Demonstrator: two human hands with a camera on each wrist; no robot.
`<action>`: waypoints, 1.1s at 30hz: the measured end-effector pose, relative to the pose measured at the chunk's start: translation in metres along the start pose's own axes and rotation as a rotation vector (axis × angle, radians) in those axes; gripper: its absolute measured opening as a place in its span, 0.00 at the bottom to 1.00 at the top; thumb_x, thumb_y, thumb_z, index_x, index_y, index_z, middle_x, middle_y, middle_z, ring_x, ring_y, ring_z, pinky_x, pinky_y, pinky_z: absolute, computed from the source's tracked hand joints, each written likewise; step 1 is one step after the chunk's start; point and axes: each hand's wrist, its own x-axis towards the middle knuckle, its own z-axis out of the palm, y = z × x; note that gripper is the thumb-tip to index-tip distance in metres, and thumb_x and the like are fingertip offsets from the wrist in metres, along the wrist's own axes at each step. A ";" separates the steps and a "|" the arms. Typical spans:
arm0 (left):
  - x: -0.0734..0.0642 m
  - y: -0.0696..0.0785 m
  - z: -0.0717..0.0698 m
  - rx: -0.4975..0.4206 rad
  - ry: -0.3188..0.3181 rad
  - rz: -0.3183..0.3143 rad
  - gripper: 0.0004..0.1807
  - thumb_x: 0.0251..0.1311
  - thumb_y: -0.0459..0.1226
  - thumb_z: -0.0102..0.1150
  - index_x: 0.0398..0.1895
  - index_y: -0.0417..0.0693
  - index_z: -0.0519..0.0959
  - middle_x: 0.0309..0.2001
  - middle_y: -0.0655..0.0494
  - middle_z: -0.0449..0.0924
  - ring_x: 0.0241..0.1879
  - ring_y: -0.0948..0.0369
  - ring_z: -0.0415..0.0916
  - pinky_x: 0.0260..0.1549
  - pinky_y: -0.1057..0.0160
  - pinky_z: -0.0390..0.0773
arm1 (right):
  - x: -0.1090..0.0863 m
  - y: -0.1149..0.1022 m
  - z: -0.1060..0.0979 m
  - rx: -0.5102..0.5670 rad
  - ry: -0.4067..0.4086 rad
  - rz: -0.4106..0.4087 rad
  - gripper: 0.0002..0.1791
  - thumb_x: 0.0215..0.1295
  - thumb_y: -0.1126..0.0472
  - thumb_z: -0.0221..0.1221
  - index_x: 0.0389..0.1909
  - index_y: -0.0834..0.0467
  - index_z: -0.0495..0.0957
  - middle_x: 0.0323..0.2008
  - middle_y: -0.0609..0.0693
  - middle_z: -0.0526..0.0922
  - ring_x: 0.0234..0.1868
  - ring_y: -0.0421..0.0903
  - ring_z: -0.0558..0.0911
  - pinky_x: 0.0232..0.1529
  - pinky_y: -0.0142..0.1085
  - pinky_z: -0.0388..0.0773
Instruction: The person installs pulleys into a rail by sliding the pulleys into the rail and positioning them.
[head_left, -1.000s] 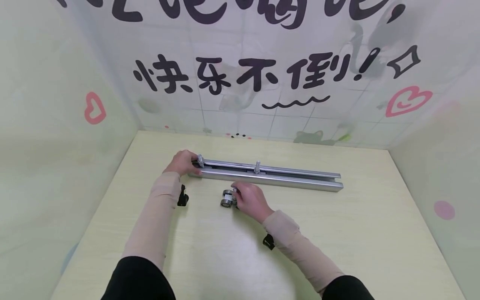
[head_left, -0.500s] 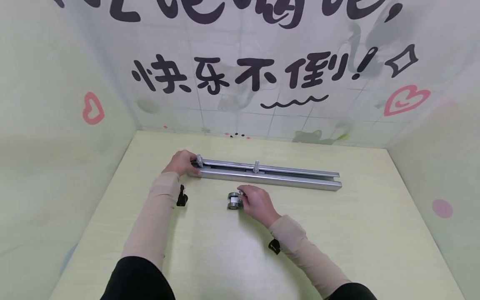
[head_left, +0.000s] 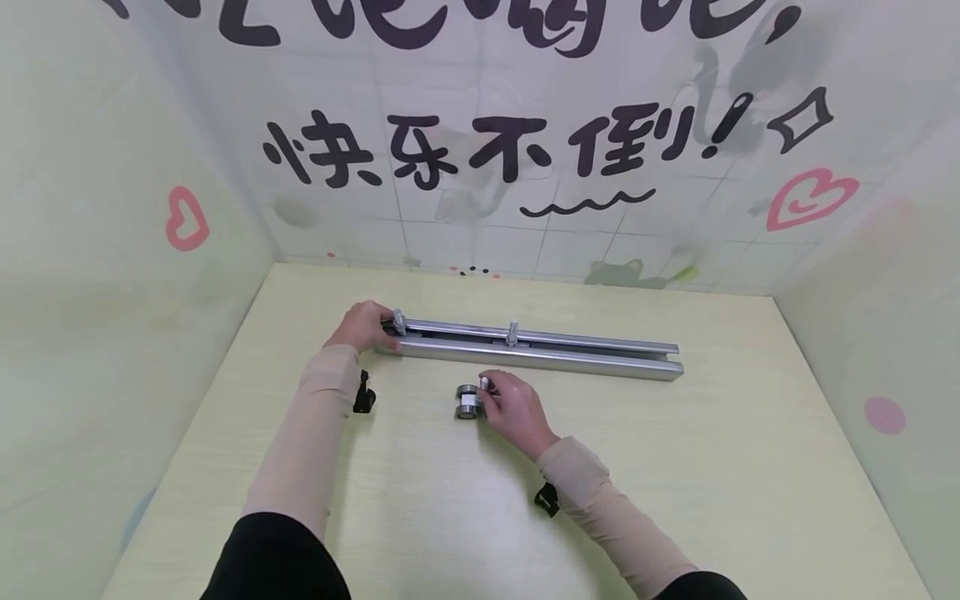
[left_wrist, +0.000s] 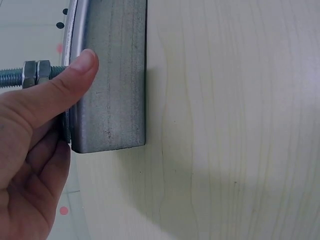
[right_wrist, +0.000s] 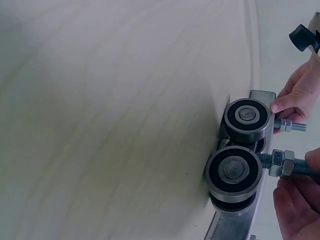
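A steel C-channel rail [head_left: 540,360] lies along the back of the table, its slot facing up. Two threaded bolts stick up from the slot, a left-end bolt [head_left: 400,322] and a middle bolt [head_left: 513,334]. My left hand [head_left: 363,326] grips the rail's left end, thumb over the front edge beside a bolt with two nuts [left_wrist: 36,74]. In front of the rail, my right hand [head_left: 517,410] pinches the bolt of a roller trolley [head_left: 467,402]. The right wrist view shows the trolley's bearing wheels [right_wrist: 233,170] and its nuts [right_wrist: 281,163].
The pale wood-grain table [head_left: 450,517] runs back to a printed fabric wall [head_left: 465,200]. Similar fabric stands along the left and right sides. A black camera mount [head_left: 364,393] sits at the left wrist, another mount [head_left: 547,498] at the right.
My right hand has moved slightly right and toward me with the roller trolley, whose wheels have turned a little; its bolt top now shows more. The left hand stays on the rail.
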 end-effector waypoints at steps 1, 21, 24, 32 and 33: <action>0.000 0.000 0.000 0.000 0.002 0.000 0.28 0.41 0.34 0.70 0.49 0.34 0.75 0.49 0.39 0.76 0.44 0.51 0.72 0.50 0.52 0.71 | -0.001 0.001 0.001 0.021 -0.003 0.012 0.10 0.54 0.68 0.60 0.37 0.66 0.76 0.30 0.55 0.82 0.30 0.45 0.82 0.31 0.26 0.79; 0.007 -0.003 0.002 -0.022 0.017 0.026 0.29 0.40 0.33 0.71 0.50 0.33 0.75 0.51 0.38 0.75 0.49 0.48 0.72 0.52 0.50 0.70 | 0.000 0.007 0.007 0.032 0.070 -0.018 0.04 0.57 0.67 0.58 0.27 0.63 0.73 0.22 0.50 0.77 0.21 0.39 0.73 0.22 0.24 0.72; 0.008 -0.003 0.003 -0.026 0.008 0.013 0.30 0.40 0.33 0.70 0.51 0.34 0.74 0.52 0.38 0.74 0.50 0.47 0.71 0.52 0.50 0.69 | -0.003 0.008 0.004 0.049 0.077 0.011 0.03 0.57 0.68 0.58 0.28 0.64 0.74 0.22 0.52 0.78 0.22 0.41 0.76 0.23 0.24 0.74; 0.006 -0.005 0.004 -0.034 0.002 -0.011 0.31 0.41 0.34 0.70 0.52 0.33 0.73 0.54 0.37 0.72 0.52 0.46 0.70 0.54 0.50 0.68 | -0.012 0.016 -0.009 0.047 0.134 0.088 0.03 0.57 0.68 0.58 0.28 0.64 0.74 0.24 0.53 0.79 0.24 0.45 0.79 0.26 0.29 0.78; 0.005 -0.005 0.003 -0.035 0.000 -0.012 0.31 0.41 0.35 0.71 0.52 0.33 0.74 0.54 0.37 0.72 0.53 0.46 0.70 0.54 0.50 0.68 | -0.014 0.018 -0.010 0.041 0.146 0.093 0.03 0.56 0.69 0.58 0.28 0.64 0.74 0.24 0.53 0.79 0.25 0.45 0.80 0.27 0.31 0.78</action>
